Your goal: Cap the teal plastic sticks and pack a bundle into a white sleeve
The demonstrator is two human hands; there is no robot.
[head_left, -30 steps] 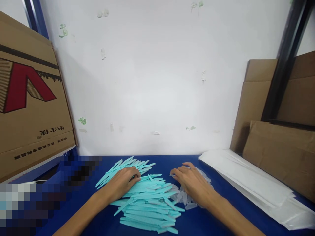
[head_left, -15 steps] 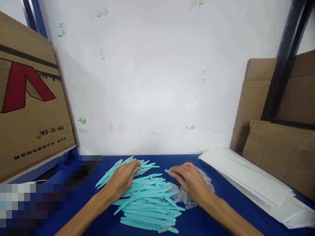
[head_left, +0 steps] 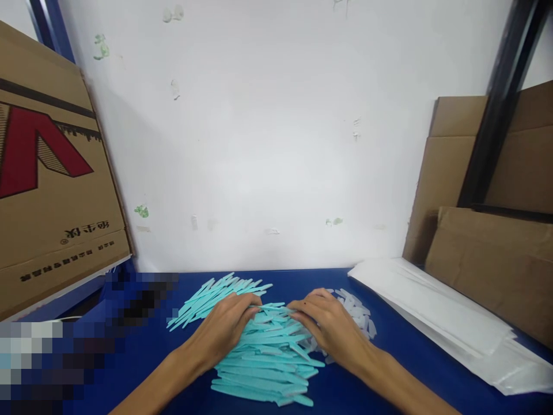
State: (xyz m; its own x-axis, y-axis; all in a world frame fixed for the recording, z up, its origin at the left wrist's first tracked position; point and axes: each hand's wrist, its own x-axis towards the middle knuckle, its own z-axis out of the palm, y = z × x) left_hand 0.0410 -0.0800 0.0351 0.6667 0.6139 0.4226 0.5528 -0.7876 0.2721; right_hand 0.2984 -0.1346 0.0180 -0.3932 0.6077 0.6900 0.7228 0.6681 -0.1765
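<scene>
"So, how many sticks are in hand?"

"One turquoise stick [head_left: 273, 306], pinched in the left hand [head_left: 228, 323], over the far edge of the near pile [head_left: 268, 369]. Its long axis runs left to right, nearly level, the free end pointing at the right hand [head_left: 330, 323]."

"And that one?"

"Fingertips together on one pale sleeve [head_left: 290, 311], mostly hidden. Whether sleeve and stick touch, I can't tell."

"The rest?"

"Two turquoise groups on the bench [head_left: 298, 282], overlapping too much to count singly. The near pile lies mostly crosswise; the far bundle [head_left: 211, 297] slants away to the right. One heap of pale pieces [head_left: 358, 314], also uncountable, sits beneath and beyond the right hand."
</scene>
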